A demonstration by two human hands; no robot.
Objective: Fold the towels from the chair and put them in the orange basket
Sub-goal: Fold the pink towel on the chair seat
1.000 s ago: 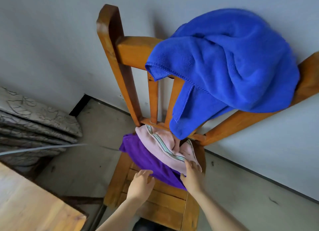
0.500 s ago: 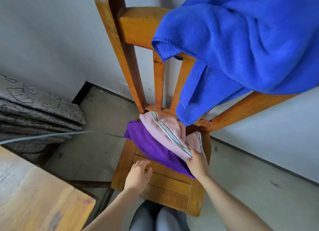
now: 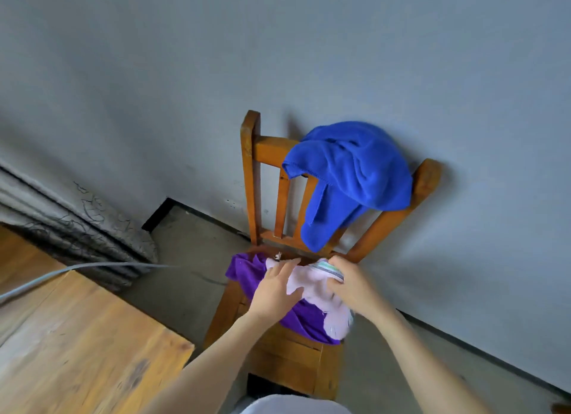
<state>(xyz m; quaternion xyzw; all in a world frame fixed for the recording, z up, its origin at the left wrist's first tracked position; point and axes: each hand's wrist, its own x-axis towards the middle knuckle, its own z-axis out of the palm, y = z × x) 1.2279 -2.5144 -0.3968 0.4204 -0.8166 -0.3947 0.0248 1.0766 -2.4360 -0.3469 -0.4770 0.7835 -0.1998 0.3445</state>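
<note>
Head view looks down on a wooden chair set against a grey wall, and all three towels are on it. A blue towel is draped over the backrest, and a purple towel is spread on the seat. A pink towel lies crumpled on top of the purple one. Both hands are on the pink towel, apart from each other with a fold of cloth between them. The left hand lies across its near-left part with the fingers stretched out, pressing rather than pinching. The right hand has its fingers curled into the cloth beside the striped border and looks clamped on a bunch of it. All three look like light, limp terry cloth: nothing fragile, but floppy, apt to sag and unfold when lifted, and clingy enough that the purple towel may drag along with the pink. The best hold is probably along the hemmed, striped edge, one hand at each corner, so the pink towel hangs flat for folding. A wooden tabletop stands close by on the left and would likely serve as the folding surface. No orange basket is in view.
</note>
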